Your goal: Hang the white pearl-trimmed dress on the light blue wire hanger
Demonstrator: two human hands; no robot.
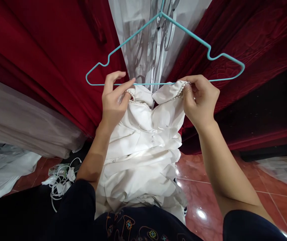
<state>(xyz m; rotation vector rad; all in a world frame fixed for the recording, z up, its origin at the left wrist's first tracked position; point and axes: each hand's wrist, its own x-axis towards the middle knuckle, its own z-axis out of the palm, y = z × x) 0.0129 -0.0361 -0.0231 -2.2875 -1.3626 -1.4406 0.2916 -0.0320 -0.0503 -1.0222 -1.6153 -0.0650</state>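
Observation:
A white satin garment (143, 147) with a pearl-trimmed neckline and small buttons hangs down in front of me. My left hand (114, 98) pinches the left corner of the neckline, fingers closed on the pearl edge. My right hand (200, 100) grips the right corner the same way. Both corners are held up just at the bottom bar of a teal wire hanger (208, 48), which hangs above from its hook.
Dark red velvet drapes (45, 50) hang left and right, with sheer white fabric (143, 33) between them. A grey cloth (20, 124) lies at left. White cables (63, 182) and clear plastic sit on the glossy red tiled floor (203, 187).

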